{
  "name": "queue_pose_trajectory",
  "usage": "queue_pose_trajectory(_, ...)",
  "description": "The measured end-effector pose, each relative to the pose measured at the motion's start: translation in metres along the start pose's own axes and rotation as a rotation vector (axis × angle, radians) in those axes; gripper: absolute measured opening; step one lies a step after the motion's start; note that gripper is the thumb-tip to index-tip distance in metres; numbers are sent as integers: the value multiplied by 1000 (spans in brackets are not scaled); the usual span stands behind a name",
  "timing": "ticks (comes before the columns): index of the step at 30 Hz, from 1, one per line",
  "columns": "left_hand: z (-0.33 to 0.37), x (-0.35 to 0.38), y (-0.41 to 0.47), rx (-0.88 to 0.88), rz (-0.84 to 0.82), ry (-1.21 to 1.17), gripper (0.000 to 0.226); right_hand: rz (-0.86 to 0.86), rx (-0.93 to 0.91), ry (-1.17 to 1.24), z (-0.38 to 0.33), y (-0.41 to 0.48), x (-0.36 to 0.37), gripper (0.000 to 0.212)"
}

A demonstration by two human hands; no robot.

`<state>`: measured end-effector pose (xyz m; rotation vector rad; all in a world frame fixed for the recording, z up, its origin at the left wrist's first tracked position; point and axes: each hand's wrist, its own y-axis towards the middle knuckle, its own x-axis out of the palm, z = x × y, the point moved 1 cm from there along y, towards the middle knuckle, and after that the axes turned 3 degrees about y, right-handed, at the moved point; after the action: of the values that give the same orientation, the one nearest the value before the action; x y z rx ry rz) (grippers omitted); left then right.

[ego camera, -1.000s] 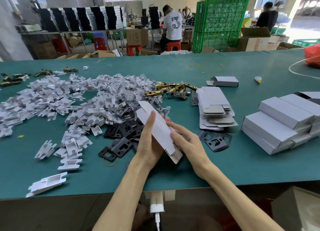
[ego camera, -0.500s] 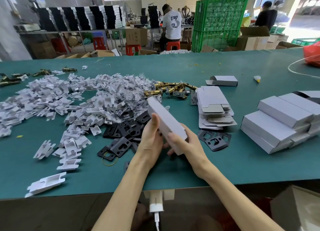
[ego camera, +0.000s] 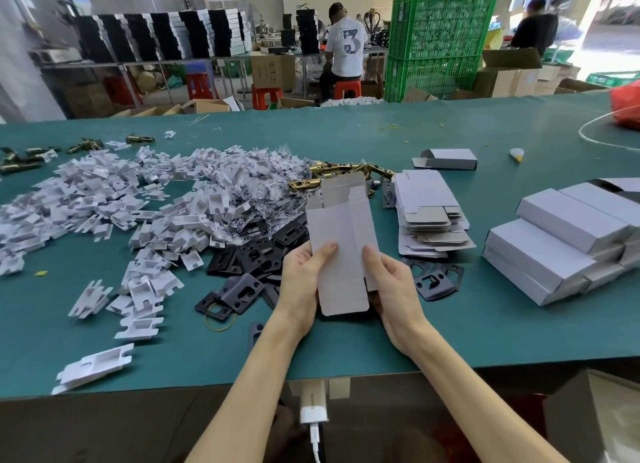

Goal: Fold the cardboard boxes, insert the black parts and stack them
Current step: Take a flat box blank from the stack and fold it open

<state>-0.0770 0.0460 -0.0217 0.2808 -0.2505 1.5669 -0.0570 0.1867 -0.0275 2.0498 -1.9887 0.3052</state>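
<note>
A: What is on the far left?

B: A big heap of white bits (ego camera: 104,199) on the green table (ego camera: 485,324). Next to it lie the black parts (ego camera: 252,258), all in a jumble.

A: And in the middle?

B: The left hand (ego camera: 301,279) and the right hand (ego camera: 391,282) hold one box (ego camera: 341,240) up over the table, between the black parts and the flat pile. It stands up tall, with its wide side to us. The top flaps are open and one flap hangs down at the bottom.

A: How do the hands hold it?

B: Each hand pinches a low side edge. The thumbs press on the front. The other fingers are behind the box, so I cannot see them.

A: Is the box hard to hold?

B: I think not. It looks thin and very light. It should bend along its lines, but it may squash if you squeeze hard. So hold it softly by the side edges and keep the flaps free.

A: What is to the right?

B: A pile of flat boxes (ego camera: 429,216), and far right a stack of done boxes (ego camera: 561,240).

A: What has changed?

B: A moment ago the top of the box leaned over to the left. Now it is turned straight up and faces us. Both thumbs now lie on the front. The piles have not moved.
</note>
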Motion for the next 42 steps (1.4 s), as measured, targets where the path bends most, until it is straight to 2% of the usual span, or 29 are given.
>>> queue_pose_trajectory(5, 1, 0, -2, -92, 52, -20, 40, -5, 34, -47, 2, 1, -2, 39)
queue_pose_trajectory(8, 2, -1, -1, -104, 64, -31, 37, -2, 18, -73, 2, 0, -1, 39)
queue_pose_trajectory(12, 2, 2, -2, -94, 22, -24, 36, 68, -67, -95, 0, 0, -2, 39)
queue_pose_trajectory(17, 5, -1, -5, -85, -28, -62, 31, 85, -69, -99, -1, 1, -1, 38)
queue_pose_trajectory(19, 6, 1, -7, -107, -90, -57, 36, 118, -96, -99, 0, 1, -2, 43)
queue_pose_trajectory(22, 4, 8, -9, -169, -125, -9, 34, 174, -70, -22, 2, 3, -5, 36)
queue_pose_trajectory(29, 1, 4, -6, -159, -99, 28, 32, 138, -99, -101, 5, 4, -7, 36)
queue_pose_trajectory(34, 5, -4, -2, -188, 72, -8, 33, 11, -84, -187, 3, 0, 0, 47)
queue_pose_trajectory(37, 9, -4, -6, -255, -71, -40, 33, 42, -56, -155, 1, -1, -1, 57)
queue_pose_trajectory(39, 8, 0, -9, -292, -165, 5, 38, 83, -29, -108, 2, 0, -4, 48)
queue_pose_trajectory(42, 7, 2, -9, -286, -177, 41, 41, 74, -32, -112, 3, 1, -5, 29)
